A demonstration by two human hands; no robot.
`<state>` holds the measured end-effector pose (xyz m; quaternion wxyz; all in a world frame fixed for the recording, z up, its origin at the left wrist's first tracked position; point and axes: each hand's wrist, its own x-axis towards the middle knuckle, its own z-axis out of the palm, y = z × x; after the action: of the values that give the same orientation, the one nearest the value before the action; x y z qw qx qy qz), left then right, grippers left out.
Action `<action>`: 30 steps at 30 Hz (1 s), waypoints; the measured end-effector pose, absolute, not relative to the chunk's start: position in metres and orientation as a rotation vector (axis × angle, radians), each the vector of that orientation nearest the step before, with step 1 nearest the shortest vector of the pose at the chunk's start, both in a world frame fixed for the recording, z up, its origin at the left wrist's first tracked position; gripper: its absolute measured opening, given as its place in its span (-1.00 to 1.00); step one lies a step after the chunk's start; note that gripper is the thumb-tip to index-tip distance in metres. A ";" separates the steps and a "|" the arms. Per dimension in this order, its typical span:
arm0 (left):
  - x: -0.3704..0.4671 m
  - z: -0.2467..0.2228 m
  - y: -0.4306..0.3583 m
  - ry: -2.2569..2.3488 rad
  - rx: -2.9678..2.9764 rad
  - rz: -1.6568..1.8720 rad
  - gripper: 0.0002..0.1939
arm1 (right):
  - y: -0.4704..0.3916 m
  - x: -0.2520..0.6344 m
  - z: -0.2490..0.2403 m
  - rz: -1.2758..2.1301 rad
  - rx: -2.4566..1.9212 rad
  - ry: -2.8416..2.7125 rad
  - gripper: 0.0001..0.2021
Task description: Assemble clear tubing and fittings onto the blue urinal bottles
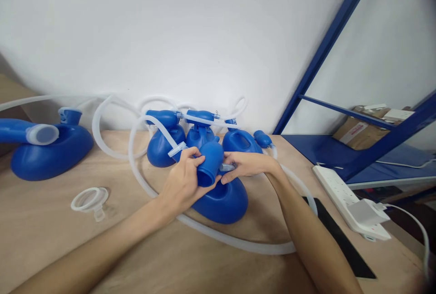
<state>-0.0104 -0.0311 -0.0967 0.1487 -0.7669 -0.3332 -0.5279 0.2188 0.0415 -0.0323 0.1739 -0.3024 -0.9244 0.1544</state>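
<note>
Closest on the desk (pixel 143 267), a pale hose (pixel 238 242) sweeps in a wide loop, its right part passing behind the right forearm. To the right of that forearm lies a flat black slab (pixel 344 239), and beyond it a white power strip (pixel 350 203) with a white plug (pixel 366 212) in it. Well to the left, a translucent ring with a tab (pixel 90 199) lies flat.

At the centre a blue bottle (pixel 225 205) sits on the desk inside the loop. Just above it is a blue spout (pixel 214 155), its open end tilted down towards the viewer; the hands hide whether the two are joined. The left hand (pixel 184 176) has its fingers curled round the spout, thumb on top. The right hand (pixel 242 164) has thumb and fingers nearly together on a small greyish clear piece (pixel 227 167) beside the spout.

Farther left, another blue bottle (pixel 51 160) lies on the desk. Behind the hands, three more blue bottles (pixel 161 149) stand near the wall (pixel 190 35). At far right, a blue rack (pixel 320 53) carries a brown carton (pixel 361 133).
</note>
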 end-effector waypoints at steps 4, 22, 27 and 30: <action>-0.012 -0.103 -0.019 -0.921 -2.267 -1.546 -0.31 | 0.042 0.227 -0.034 1.025 -0.830 -2.733 -0.50; -0.073 -0.045 0.001 -0.817 -2.474 -0.269 -0.85 | 0.042 0.226 -0.037 1.390 -0.871 -2.623 -0.54; -0.060 -0.048 -0.006 -0.769 -2.363 -0.142 -0.76 | 0.042 0.223 -0.040 1.409 -0.821 -2.596 -0.55; -0.062 -0.046 -0.011 -0.799 -2.424 -0.108 -0.85 | 0.041 0.222 -0.040 1.427 -0.808 -2.590 -0.56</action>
<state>-0.0625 -0.0110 -0.0457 0.2892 -0.9083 -0.2995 -0.0405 0.2221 0.0414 -0.0401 0.0377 -0.2635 -0.8443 0.4652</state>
